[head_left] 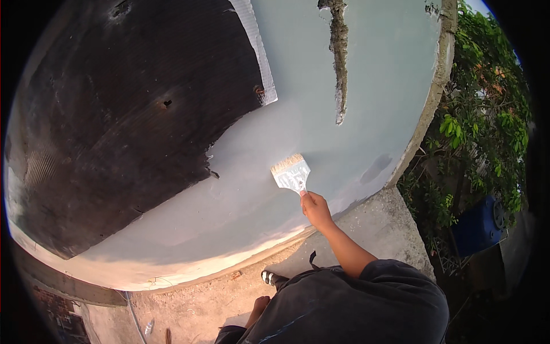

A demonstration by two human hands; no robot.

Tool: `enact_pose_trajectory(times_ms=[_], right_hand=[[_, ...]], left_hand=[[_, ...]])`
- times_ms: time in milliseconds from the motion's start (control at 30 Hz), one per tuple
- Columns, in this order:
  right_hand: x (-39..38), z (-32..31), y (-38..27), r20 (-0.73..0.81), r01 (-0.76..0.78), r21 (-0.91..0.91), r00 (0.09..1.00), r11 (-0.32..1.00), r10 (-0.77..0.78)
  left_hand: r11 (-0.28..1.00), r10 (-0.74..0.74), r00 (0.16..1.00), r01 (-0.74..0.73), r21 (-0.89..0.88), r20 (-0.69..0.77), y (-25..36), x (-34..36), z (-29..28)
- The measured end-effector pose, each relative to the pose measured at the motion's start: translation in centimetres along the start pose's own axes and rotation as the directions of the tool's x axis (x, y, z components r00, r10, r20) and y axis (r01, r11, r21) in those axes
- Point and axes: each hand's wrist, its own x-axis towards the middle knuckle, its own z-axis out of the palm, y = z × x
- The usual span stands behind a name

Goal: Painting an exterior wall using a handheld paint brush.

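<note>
One dark patch point(132, 109) and one gouge point(340, 63) marked the pale wall point(389, 80); one blue barrel point(480, 227) showed beyond. My right hand point(315, 208) gripped one brush point(293, 174) at the wall; grip of left hand point(260, 304): could not tell.

Brush bristles point(287, 164) rgh; wall point(384, 74) matt.

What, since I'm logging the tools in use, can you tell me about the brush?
The brush is broad and flat, with short, straw-coloured bristles along its wide end. Its whitish body, smeared and patchy, narrows to a handle; the material is unclear. The right hand grips the handle's end. The brush points away from the person, tilted slightly left, in front of the pale wall. Whether the bristles actually press on the wall is hard to tell.
</note>
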Motion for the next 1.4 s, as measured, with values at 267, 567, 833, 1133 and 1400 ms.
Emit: enact_pose_trajectory(times_ms=[267, 567, 833, 1133, 1400], right_hand=[[0.4, 0.7, -7.8, 0.047, 0.141, 0.083, 0.988, 0.987, -0.145], [2.3, 1.4, -5.4, 0.077, 0.153, 0.065, 0.985, 0.986, -0.157], [-1.3, 1.2, 1.2, 0.099, -0.033, -0.011, 0.995, 0.999, 0.034], [1.2, 6.6, -6.6, 0.223, 0.204, 0.018, 0.953, 0.979, -0.203], [-3.1, 5.8, 5.2, 0.102, -0.066, -0.067, 0.992, 0.996, 0.073]], left_hand=[[0.677, -0.496, 0.855, 0.489, -0.549, 0.149, 1.7, -3.6, -0.6], [0.582, -0.524, 0.836, 0.492, -0.647, 0.163, 4.5, -1.7, -0.9], [0.645, -0.532, 0.837, 0.5, -0.578, 0.13, 5.9, -4.5, -1.5], [0.811, -0.438, 0.896, 0.361, -0.46, -0.068, 2.9, -4.1, 1.7], [0.782, -0.47, 0.875, 0.473, -0.406, 0.115, 2.6, -2.4, 1.2]])
